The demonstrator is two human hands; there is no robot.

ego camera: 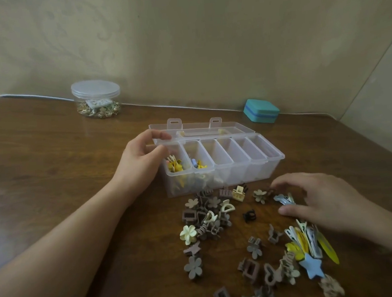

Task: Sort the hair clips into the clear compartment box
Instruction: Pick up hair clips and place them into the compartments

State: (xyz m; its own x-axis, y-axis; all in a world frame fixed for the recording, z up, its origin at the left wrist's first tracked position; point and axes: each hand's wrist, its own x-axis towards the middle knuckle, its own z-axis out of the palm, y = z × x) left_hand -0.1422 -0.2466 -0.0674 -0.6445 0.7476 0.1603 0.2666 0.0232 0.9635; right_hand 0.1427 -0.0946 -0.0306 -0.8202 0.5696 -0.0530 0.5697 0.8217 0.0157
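Note:
The clear compartment box point(242, 166) stands open mid-table, its lid point(203, 130) laid back. Its two leftmost compartments hold yellow clips point(175, 166); the others look empty. My left hand point(142, 152) grips the box's left end, thumb and fingers curled at the rim. Loose hair clips lie in front: a heap of brown and cream claw clips point(206, 215), a black mini clip point(249, 215), and flat snap clips with a blue star point(311, 265). My right hand point(319, 200) hovers with curved fingers over pale blue snap clips point(283, 199), fingertips touching small clips beside them.
A round clear jar point(96, 98) of gold trinkets stands at the back left. A teal case point(260, 110) sits at the back right against the wall. More clips spread toward the table's near right edge. The wooden table point(52, 158) is bare to the left.

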